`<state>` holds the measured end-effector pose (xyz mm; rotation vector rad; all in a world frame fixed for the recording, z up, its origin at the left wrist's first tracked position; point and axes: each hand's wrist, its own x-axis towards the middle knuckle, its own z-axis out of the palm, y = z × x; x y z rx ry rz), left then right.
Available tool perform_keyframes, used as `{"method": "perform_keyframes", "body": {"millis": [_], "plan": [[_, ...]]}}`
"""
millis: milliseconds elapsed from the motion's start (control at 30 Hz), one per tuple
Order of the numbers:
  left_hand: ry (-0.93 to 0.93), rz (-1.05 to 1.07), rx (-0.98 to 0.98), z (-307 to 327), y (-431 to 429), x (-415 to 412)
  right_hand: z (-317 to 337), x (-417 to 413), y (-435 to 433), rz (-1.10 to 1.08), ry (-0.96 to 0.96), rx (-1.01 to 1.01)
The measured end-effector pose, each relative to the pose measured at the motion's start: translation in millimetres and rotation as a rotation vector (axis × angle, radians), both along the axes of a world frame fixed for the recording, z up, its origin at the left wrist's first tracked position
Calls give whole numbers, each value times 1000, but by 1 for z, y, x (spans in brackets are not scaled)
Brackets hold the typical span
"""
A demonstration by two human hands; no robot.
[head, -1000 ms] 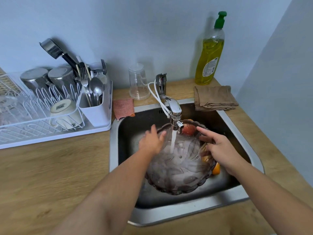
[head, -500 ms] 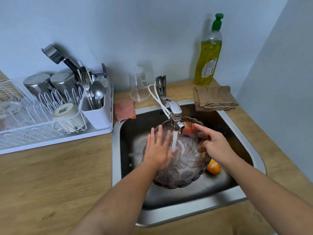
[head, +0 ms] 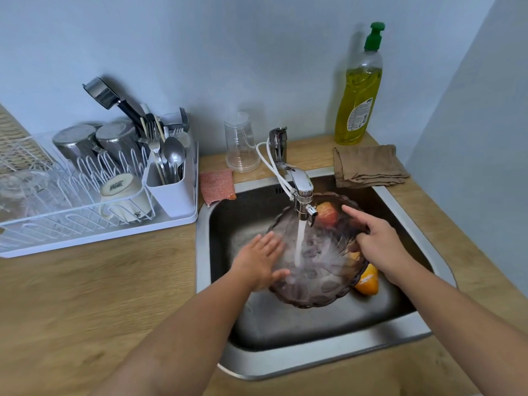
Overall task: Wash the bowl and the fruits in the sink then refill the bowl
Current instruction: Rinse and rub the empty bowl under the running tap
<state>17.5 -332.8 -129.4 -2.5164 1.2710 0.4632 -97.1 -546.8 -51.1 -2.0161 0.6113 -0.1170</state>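
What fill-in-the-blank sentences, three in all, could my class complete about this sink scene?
1. Water from the tap runs into the glass ____.
2. The soap bottle has a ____ pump.
3. The left hand lies flat on the bowl's rim, while the right hand holds the ____ side.

Missing words: bowl; green; opposite

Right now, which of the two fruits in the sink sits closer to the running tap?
The reddish apple-like fruit, just behind the chrome tap spout at the far rim of the tinted glass bowl. The orange fruit lies at the bowl's near right edge, below the right hand.
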Motion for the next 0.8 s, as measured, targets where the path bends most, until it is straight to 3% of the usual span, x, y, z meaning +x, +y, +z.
{"method": "perform_keyframes", "body": {"millis": [100, 233, 367, 433, 533, 667, 800], "plan": [[-16, 68, -112, 5, -19, 4, -4, 0, 10, 16, -11, 54], [445, 242, -344, 11, -50, -29, -9, 5, 8, -61, -63, 56], [628, 195, -287, 23, -51, -51, -15, 6, -5, -148, -54, 62], [602, 160, -227, 23, -37, -50, -15, 7, -10, -165, -58, 38], [344, 145, -237, 13, -8, -39, -12, 5, -10, -192, -58, 20], [239, 475, -398, 10, 11, -17, -20, 6, 4, -271, -91, 161], [503, 948, -561, 31, -6, -9, -33, 9, 36, -344, -147, 332]]}}
